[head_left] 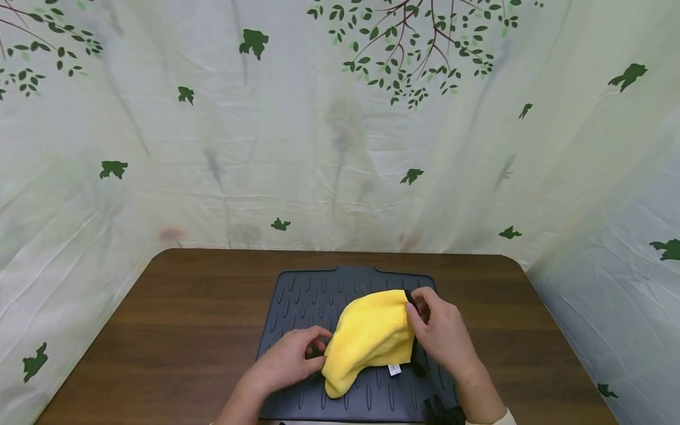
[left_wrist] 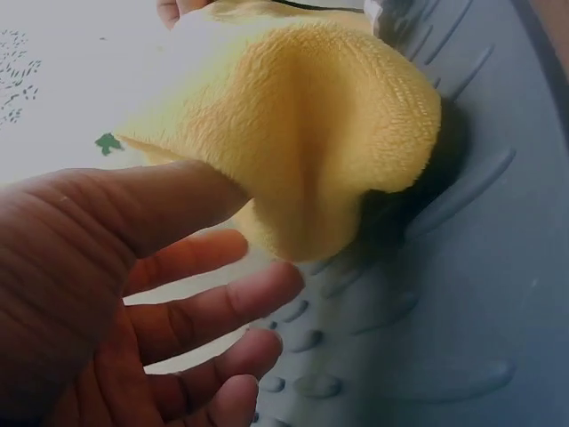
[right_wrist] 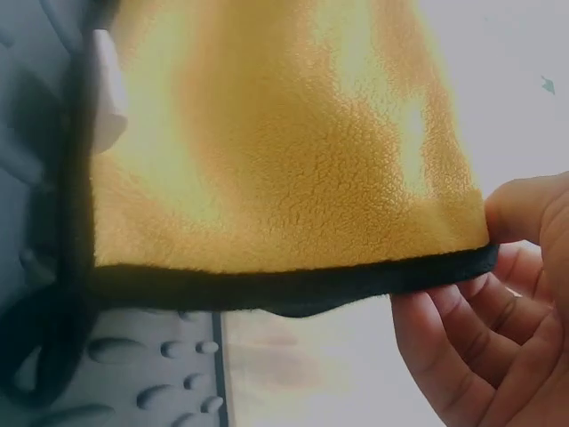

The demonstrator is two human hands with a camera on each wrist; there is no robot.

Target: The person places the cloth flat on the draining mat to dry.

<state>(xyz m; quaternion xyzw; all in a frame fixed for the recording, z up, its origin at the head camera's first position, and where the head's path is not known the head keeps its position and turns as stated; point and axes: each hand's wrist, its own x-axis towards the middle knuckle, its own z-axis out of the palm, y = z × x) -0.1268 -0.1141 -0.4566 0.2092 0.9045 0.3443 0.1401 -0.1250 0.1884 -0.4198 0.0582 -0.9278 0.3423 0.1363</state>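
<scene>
A yellow fleece mitt with a black-edged cuff and a small white label lies across the middle of a dark grey ribbed mat. My right hand pinches the cuff at its far corner, thumb on the yellow face and fingers on the black edge. At the rounded end is my left hand, its fingers spread and loosely bent. The left thumb overlaps the mitt's yellow surface, while the other fingers stay below it. A black loop hangs from the cuff's near corner.
The mat rests on a brown wooden table with rounded far corners. Something black lies at the mat's near right corner, by the right wrist. Behind the table hangs a pale curtain printed with green leaves.
</scene>
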